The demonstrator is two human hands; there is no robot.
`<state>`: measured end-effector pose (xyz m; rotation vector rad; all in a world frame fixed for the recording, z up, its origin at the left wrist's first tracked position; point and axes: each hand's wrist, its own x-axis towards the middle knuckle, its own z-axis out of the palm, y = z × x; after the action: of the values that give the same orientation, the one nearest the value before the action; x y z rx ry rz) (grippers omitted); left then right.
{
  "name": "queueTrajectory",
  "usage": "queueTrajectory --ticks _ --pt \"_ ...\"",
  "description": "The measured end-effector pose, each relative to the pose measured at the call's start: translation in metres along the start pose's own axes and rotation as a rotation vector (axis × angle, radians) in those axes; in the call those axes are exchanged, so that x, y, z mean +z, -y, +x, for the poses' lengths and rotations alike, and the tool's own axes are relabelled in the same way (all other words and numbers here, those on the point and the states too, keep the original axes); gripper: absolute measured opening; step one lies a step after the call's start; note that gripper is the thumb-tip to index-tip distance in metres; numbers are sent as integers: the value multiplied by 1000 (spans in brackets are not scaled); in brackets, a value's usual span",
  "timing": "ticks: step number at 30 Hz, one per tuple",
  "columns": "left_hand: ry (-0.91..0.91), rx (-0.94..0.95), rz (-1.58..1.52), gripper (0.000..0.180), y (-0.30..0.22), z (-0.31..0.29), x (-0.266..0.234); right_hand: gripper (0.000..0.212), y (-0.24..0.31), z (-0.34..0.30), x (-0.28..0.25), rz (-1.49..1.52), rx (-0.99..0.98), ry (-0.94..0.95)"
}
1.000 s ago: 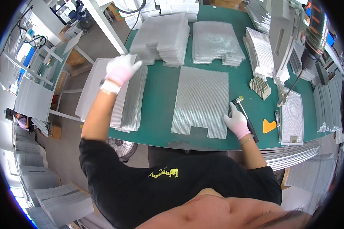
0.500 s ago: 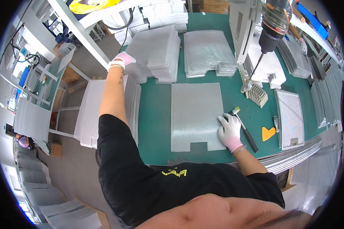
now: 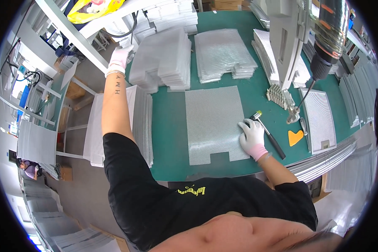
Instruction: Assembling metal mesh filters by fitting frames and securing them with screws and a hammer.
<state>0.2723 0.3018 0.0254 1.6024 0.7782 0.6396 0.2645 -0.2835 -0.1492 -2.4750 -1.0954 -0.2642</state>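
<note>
Single notched mesh sheet (image 3: 214, 124) flat on green counter (image 3: 170, 138), right hand (image 3: 252, 136) spread on its right edge beside small mallet (image 3: 268, 133), left hand (image 3: 119, 59) extended, grip unclear, touching sheet stack (image 3: 161, 61) beyond; one-handed pull likely topples stack.

Bright, even overhead light fills the scene; shadows are soft and short. The flat silvery mesh sheet (image 3: 214, 124) under the fingers (image 3: 244, 124) of the white-gloved right hand (image 3: 253, 137) glints mildly. The centre is sharp. Fisheye bending curves the green rubber-topped table (image 3: 172, 138) edges, and the rim fades to black.
</note>
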Motion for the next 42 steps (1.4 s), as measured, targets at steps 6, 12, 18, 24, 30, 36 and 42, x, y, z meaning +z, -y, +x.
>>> queueTrajectory --ticks 6,12,18,24,30,36,42 --pt "304 28 -1028 37 -20 -42 -12 40 1 -1 -1 30 10 -10" --pt "499 185 -1112 44 -16 -86 -15 38 3 2 -3 38 -74 -32" --pt "427 302 -845 32 -58 -201 15 36 4 -4 -10 98 -186 76" --pt "315 146 -535 40 -10 -384 -13 33 1 -8 -30 565 -82 -43" --pt "146 -13 -387 51 92 -485 49 72 37 -6 -90 1496 270 201" --pt "101 -228 -185 41 144 -496 77 85 36 -19 -78 659 -4 104" --pt "21 -35 227 63 152 -490 89 84 26 -30 -53 597 260 231"
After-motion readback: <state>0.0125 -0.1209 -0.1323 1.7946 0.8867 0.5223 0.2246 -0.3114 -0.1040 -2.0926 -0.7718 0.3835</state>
